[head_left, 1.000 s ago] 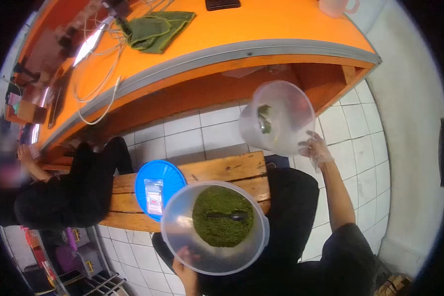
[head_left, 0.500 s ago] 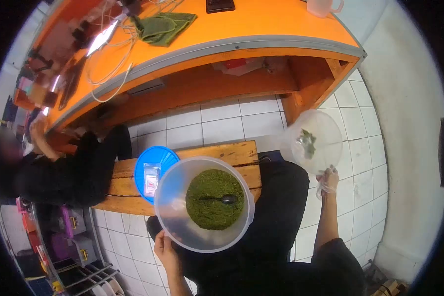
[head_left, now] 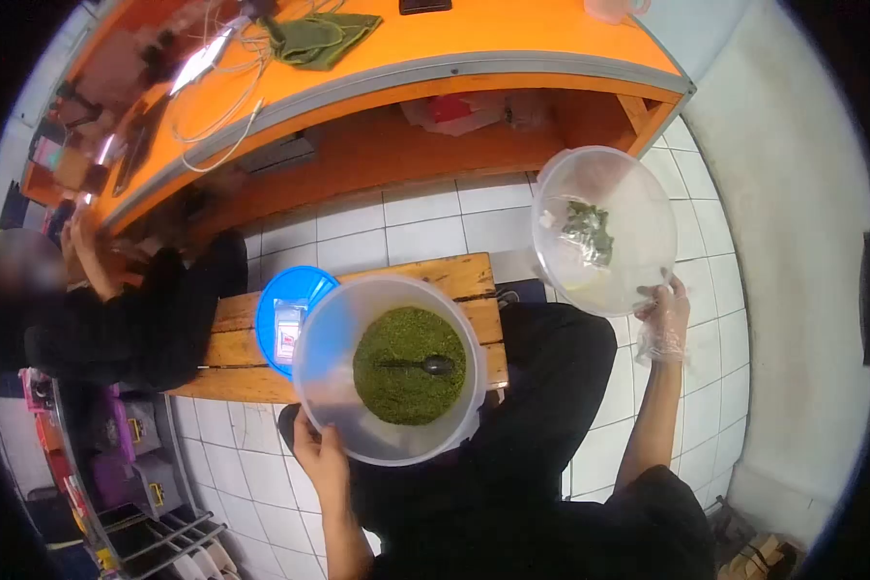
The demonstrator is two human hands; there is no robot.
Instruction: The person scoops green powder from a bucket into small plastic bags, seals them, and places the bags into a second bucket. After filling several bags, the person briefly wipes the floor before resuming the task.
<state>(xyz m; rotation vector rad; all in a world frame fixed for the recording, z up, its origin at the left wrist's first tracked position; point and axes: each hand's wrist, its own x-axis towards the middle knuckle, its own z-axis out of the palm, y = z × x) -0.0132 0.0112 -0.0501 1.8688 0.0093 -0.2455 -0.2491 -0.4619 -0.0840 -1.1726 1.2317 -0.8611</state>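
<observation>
Two hands each grip a clear plastic tub. The left hand (head_left: 322,459) is closed on the near rim of the first tub (head_left: 331,348), thumb and fingers on its edge. Ahead and to the right of that hand, inside this tub, lies a bed of green flakes (head_left: 406,331), with a dark spoon (head_left: 437,364) on top. Whether the tub bears on the lap or the bench is hidden.

The right hand (head_left: 665,314), in a thin clear glove, pinches the near rim of the second tub (head_left: 638,193). This one is tilted, its opening towards the camera, and a few green leaves (head_left: 590,232) lie inside, forward and left of the hand.

Ahead of the left hand is the wooden tabletop (head_left: 454,275), bearing a blue lid (head_left: 309,278) with a small packet (head_left: 288,329) on it, just beside the first tub. Far to the left of both hands sits another person (head_left: 97,329). Farthest ahead, the orange tabletop (head_left: 512,39) holds a green cloth (head_left: 324,41), a pale cable (head_left: 251,126) and a cup (head_left: 609,10).
</observation>
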